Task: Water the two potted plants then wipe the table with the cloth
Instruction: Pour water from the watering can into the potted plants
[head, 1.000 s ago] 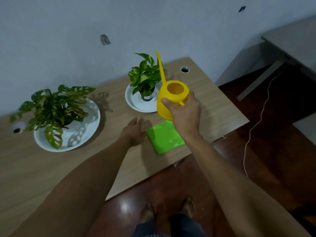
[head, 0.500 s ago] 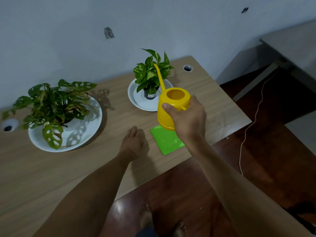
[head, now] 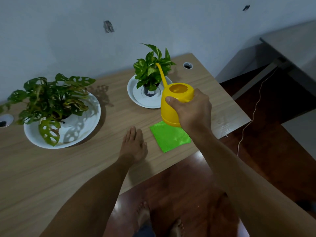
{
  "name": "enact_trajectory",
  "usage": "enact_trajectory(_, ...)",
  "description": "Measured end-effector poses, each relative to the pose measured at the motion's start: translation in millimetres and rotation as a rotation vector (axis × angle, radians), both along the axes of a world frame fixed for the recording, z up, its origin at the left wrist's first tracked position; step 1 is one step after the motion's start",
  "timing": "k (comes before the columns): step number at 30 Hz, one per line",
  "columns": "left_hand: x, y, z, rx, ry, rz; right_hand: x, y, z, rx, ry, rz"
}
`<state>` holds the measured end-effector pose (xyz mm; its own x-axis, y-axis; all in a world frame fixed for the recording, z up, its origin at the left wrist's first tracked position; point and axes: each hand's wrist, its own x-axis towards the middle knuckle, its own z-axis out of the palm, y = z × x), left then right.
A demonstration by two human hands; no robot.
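Observation:
My right hand (head: 193,110) grips a yellow watering can (head: 172,100) by its handle, held above the table with its long spout pointing up at the leaves of the small potted plant (head: 152,69). That plant stands in a dark pot on a white saucer (head: 136,96). The larger plant with holed leaves (head: 51,98) sits in a wide white dish (head: 85,127) at the left. A folded green cloth (head: 169,137) lies near the table's front edge, just below the can. My left hand (head: 134,146) rests flat on the wooden table (head: 34,168), fingers together, holding nothing.
Cable holes sit at the table's far right corner (head: 187,65) and far left edge (head: 5,120). A grey wall stands right behind the table. A second desk (head: 290,45) and a hanging cable (head: 253,113) are at the right. My bare feet are on the dark floor below.
The can has lowered slightly and its spout tip has dropped toward the small plant's leaves. My left hand stays on the table; the view has shifted a little.

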<state>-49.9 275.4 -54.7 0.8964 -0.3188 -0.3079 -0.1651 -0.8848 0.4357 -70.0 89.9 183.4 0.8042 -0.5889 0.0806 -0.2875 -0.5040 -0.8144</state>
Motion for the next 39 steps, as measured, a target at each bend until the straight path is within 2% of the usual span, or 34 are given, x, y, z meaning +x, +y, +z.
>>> enact_trajectory(39,0,1,-1,-0.005,-0.013,-0.009,3,-2,23,0.002,-0.004,0.037)
